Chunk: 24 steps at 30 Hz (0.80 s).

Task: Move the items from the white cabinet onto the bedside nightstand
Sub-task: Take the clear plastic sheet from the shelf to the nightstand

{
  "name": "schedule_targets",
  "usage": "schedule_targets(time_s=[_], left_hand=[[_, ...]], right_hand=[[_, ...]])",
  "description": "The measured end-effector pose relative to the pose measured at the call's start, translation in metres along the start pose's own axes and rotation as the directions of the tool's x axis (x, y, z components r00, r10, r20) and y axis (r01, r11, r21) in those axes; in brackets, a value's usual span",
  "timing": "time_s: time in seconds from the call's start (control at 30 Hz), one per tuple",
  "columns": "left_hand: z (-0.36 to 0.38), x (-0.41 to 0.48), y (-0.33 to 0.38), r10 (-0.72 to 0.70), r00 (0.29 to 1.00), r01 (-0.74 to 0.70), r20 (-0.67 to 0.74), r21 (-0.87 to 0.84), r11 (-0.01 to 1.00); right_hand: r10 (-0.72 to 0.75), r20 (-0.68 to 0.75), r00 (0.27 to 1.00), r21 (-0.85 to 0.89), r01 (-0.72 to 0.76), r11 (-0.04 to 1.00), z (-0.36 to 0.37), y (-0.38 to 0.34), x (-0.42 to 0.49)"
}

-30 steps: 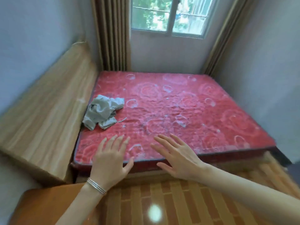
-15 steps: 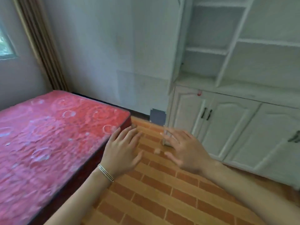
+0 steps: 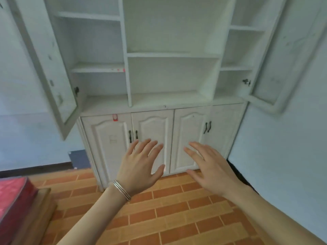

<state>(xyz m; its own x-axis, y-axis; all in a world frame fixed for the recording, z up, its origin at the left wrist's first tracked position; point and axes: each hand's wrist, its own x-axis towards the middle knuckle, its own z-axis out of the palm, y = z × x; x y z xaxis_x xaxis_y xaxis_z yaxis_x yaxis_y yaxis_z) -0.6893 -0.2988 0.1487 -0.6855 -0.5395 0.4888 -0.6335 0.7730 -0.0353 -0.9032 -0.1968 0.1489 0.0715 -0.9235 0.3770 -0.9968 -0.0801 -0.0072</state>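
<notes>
The white cabinet [image 3: 164, 101] fills the wall ahead. Its two upper doors hang open at left [image 3: 46, 64] and right [image 3: 276, 68], and the shelves behind them look bare. The lower doors [image 3: 152, 137] with dark handles are closed. My left hand [image 3: 139, 167], with a silver bracelet at the wrist, is held out flat with fingers spread and holds nothing. My right hand [image 3: 210, 165] is also spread and holds nothing. Both hover in front of the lower doors, short of touching them. No nightstand is in view.
A corner of the red mattress [image 3: 12, 195] on its wooden bed frame [image 3: 39, 209] shows at the lower left. Orange brick-pattern floor tiles [image 3: 177, 214] lie between me and the cabinet. A pale wall [image 3: 286, 156] closes in on the right.
My view has swung right from the bed and window to face the white cabinet squarely. Both hands have stayed spread and held nothing throughout.
</notes>
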Motion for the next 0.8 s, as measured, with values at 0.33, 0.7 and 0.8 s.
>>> schedule_targets(time_s=[0.33,0.7,0.8], left_hand=[[0.074,0.190,-0.002,0.132,0.984,-0.146,-0.121,-0.114,0.983],[0.139,0.313,-0.013,0.197,0.972,-0.210,-0.131,-0.093,0.973],[0.166,0.345,-0.005,0.195,0.973,-0.207,-0.122,-0.095,0.974]], right_hand=[[0.142,-0.142,0.980,-0.179,-0.167,0.970,-0.001,0.129,0.095],[0.081,-0.258,0.963,-0.286,-0.156,0.945,0.033,0.239,0.172],[0.062,-0.268,0.961,-0.284,-0.141,0.948,0.042,0.276,0.186]])
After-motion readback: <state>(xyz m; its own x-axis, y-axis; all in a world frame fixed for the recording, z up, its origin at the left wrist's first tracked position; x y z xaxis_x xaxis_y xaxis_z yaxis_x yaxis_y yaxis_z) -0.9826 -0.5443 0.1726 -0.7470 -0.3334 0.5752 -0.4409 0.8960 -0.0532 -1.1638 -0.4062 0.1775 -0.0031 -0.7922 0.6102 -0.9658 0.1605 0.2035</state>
